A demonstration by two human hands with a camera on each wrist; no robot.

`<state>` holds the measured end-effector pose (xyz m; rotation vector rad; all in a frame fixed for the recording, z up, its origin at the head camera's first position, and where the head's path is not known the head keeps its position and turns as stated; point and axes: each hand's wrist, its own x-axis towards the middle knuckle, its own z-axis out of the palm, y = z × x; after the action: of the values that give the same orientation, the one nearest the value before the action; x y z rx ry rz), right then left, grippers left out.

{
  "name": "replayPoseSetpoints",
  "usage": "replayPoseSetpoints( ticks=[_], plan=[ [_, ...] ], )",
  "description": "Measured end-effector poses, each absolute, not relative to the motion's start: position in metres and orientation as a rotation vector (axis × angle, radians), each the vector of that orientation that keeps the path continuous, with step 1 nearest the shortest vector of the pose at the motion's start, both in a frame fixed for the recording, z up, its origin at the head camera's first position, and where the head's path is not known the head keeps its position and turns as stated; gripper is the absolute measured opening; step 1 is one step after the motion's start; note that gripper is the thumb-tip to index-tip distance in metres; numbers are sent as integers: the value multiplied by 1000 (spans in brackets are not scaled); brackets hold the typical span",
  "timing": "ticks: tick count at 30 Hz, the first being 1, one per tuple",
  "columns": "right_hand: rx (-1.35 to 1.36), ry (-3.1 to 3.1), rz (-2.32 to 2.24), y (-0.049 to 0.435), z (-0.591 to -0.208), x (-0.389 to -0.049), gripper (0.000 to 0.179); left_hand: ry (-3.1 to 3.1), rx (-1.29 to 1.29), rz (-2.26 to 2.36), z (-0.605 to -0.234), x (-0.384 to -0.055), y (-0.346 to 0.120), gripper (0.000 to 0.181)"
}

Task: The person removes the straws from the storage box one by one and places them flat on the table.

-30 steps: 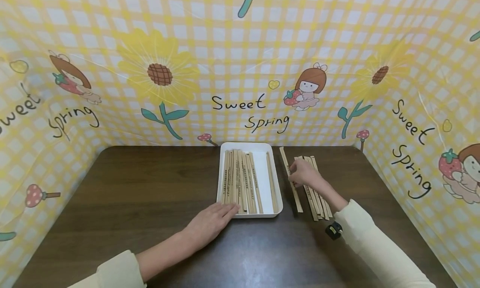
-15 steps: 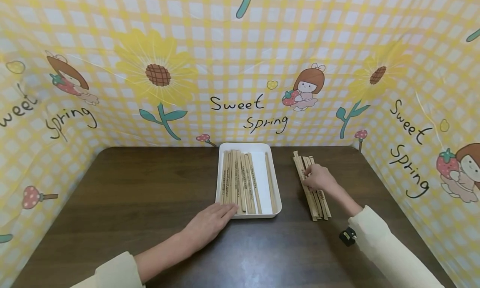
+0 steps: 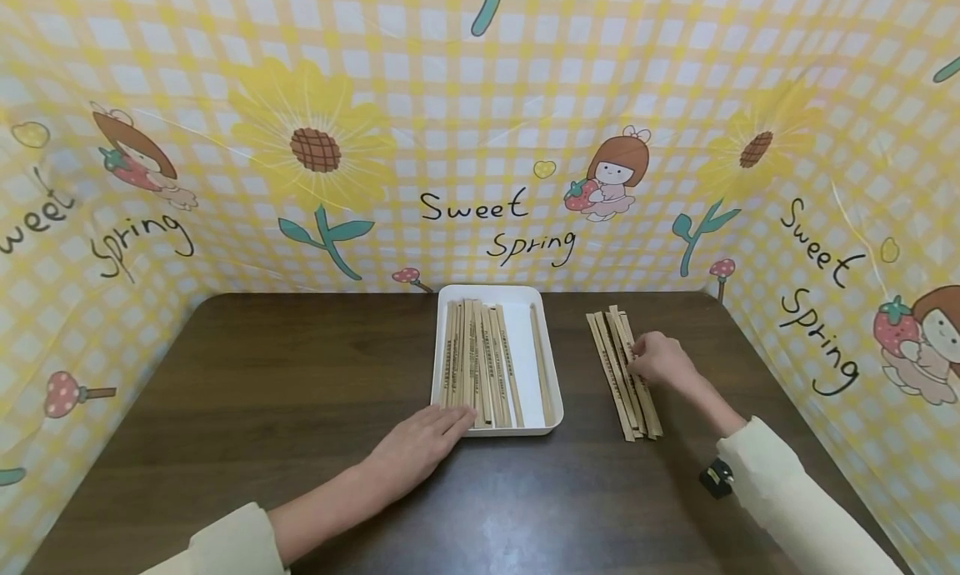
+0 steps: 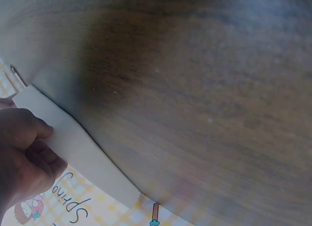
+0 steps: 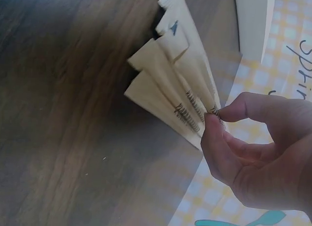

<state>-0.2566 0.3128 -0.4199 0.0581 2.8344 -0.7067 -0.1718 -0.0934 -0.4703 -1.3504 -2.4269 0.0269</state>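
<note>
While my left hand (image 3: 418, 447) lies flat on the table (image 3: 225, 392), fingers straight and touching the near edge of the white tray (image 3: 552, 392), my right hand (image 3: 660, 360) rests further out on a loose pile of paper-wrapped chopsticks (image 3: 618, 375), thumb and forefinger pinching one. Beyond my left hand, more chopsticks (image 3: 480, 362) lie side by side in the tray.

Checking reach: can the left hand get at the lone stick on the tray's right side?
Probably yes. The left hand rests at the tray's near rim, and nothing lies over the lone stick.
</note>
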Motion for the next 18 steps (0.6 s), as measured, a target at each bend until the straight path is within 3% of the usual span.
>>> replayPoseSetpoints(
  ticks=[18],
  plan=[
    [116, 2824, -712, 335, -428, -254, 43, -2432, -1347, 24, -473, -173, -93, 50]
  ],
)
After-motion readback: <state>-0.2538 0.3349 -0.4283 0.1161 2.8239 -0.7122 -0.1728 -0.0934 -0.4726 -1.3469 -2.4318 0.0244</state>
